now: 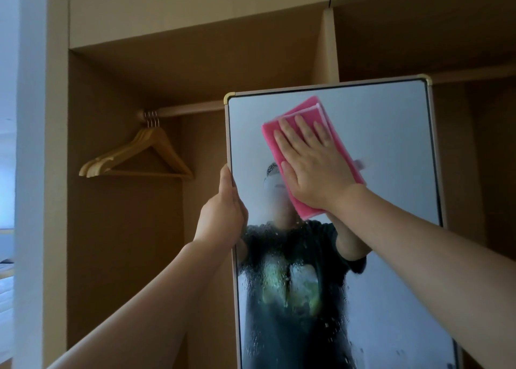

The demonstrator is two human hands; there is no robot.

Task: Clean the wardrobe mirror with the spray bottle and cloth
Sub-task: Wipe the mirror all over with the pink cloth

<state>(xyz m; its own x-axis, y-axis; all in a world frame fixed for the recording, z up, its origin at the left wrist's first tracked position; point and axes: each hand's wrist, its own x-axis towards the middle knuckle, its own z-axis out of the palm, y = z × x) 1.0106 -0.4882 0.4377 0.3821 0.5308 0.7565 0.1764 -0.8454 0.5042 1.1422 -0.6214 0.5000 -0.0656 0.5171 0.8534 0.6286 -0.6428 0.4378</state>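
**Cloth on the mirror**

The left hand (220, 215) grips the mirror's (391, 150) left edge. The right hand (312, 167) lies flat, fingers spread, pressing a folded pink cloth (282, 134) on the upper glass. Droplets (279, 271) cover the lower glass. Behind stands an open tan wardrobe (125, 229); wooden hangers (139, 156) hang on its rail (184, 108).

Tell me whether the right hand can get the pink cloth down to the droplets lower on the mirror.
Probably yes. The right hand presses the pink cloth flat on the mirror, and the glass between it and the droplets looks unobstructed. The left hand grips only the left edge.
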